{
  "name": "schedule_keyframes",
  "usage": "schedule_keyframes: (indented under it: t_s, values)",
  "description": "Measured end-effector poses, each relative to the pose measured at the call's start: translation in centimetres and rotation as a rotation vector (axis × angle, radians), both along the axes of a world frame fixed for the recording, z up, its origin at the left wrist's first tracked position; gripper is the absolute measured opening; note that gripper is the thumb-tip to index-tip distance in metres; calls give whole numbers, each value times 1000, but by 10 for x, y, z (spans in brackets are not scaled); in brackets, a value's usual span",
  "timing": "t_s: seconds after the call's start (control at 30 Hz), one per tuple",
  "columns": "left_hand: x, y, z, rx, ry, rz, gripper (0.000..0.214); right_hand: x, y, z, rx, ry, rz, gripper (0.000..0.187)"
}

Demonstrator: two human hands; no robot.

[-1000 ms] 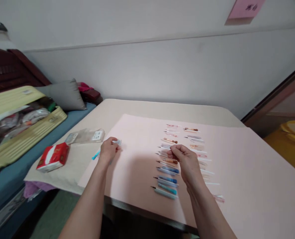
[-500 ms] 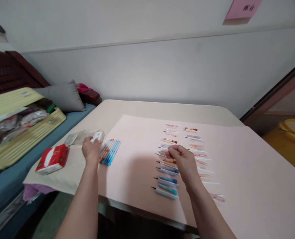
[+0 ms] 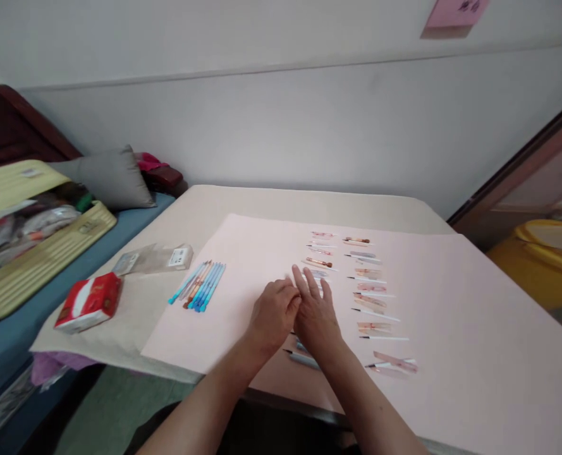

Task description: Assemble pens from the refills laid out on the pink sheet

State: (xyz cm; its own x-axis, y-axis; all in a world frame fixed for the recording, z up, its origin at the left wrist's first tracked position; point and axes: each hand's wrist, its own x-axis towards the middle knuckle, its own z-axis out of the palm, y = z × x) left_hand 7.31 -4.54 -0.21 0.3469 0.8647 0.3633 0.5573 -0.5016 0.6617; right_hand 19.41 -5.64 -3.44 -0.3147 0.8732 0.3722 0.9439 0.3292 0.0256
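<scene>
My left hand and my right hand lie side by side on the pink paper sheet, over the left column of small pen-like pieces. The right hand is flat with fingers stretched out. The left hand's fingers curl down onto the sheet; whether they hold anything is hidden. A grey piece shows below the hands. A second column of pieces with white sticks lies just right of my right hand. A bunch of blue and orange pens lies at the sheet's left edge.
A clear plastic package and a red tissue pack lie on the beige table at the left. Beyond are a bed with a yellow suitcase and a grey pillow. A yellow bin stands at the right.
My left hand left the pens and the clear package at the left and came across to join my right hand, which opened flat over the left column. The camera tilted slightly.
</scene>
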Motion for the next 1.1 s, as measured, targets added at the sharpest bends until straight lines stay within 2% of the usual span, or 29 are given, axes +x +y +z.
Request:
schedule_keyframes:
  t_s: [0.27, 0.4, 0.5, 0.6, 0.7, 0.77, 0.83, 0.9, 1.0, 1.1]
  values:
    - [-11, 7, 7, 55, -79, 96, 19, 0, -3, 7, 0, 39, -26, 51]
    - [-1, 1, 8, 56, 40, 19, 32, 0, -7, 5, -14, 63, -5, 50]
    - [4, -2, 8, 2, 82, -54, 31, 4, -5, 3, -33, 55, 4, 49]
    - [1, 1, 8, -17, 29, -121, 24, 19, 0, 6, -61, 32, -29, 43]
    - [-10, 7, 8, -25, 3, -59, 21, 47, 5, 15, -89, 38, -183, 34]
    - [-16, 9, 8, -87, 65, -20, 19, 68, 5, 21, -107, 46, -269, 26]
    - [-17, 8, 7, -188, 185, -52, 16, 84, 3, 25, -168, 39, -314, 22]
    - [-15, 4, 4, -270, 334, -157, 15, 92, -2, 28, -257, 27, -344, 22]
    - [-11, -6, -2, -307, 550, -339, 15, 92, -10, 32, -377, 18, -353, 25]
    - [-12, -15, -11, -295, 681, -418, 14, 83, -22, 40, -481, 8, -279, 24]
